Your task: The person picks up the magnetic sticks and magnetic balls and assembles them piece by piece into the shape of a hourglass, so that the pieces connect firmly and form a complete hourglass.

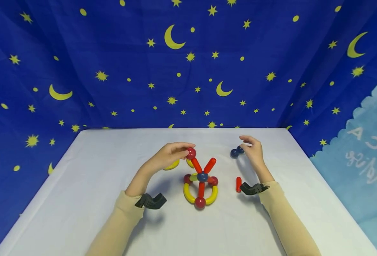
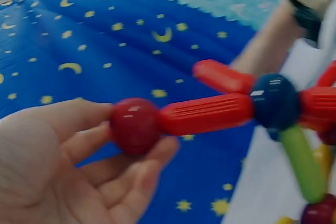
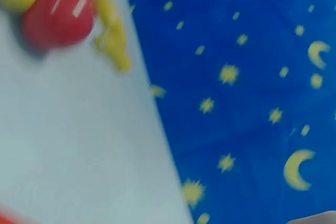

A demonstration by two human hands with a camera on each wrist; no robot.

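Note:
My left hand (image 1: 170,155) pinches a glossy red ball (image 2: 136,126) between thumb and fingers. That ball sits on the end of a ridged red rod (image 2: 207,115), which slants up from a dark blue ball (image 1: 202,177). A second red rod (image 1: 210,165) also rises from the blue ball, its upper end bare. Below lies a ring of curved yellow pieces (image 1: 188,194) and red balls (image 1: 199,203), joined to the blue ball by rods, one of them green (image 2: 304,166). At the right, my right hand (image 1: 254,151) is beside two touching dark blue balls (image 1: 234,153), its thumb overlapping one, thumb and forefinger apart.
A loose red rod (image 1: 238,184) lies on the white table (image 1: 182,234) near the right wrist. Yellow curved pieces (image 1: 172,165) lie behind the structure, partly hidden by the left hand. A blue star-patterned cloth (image 1: 188,99) hangs at the back and sides.

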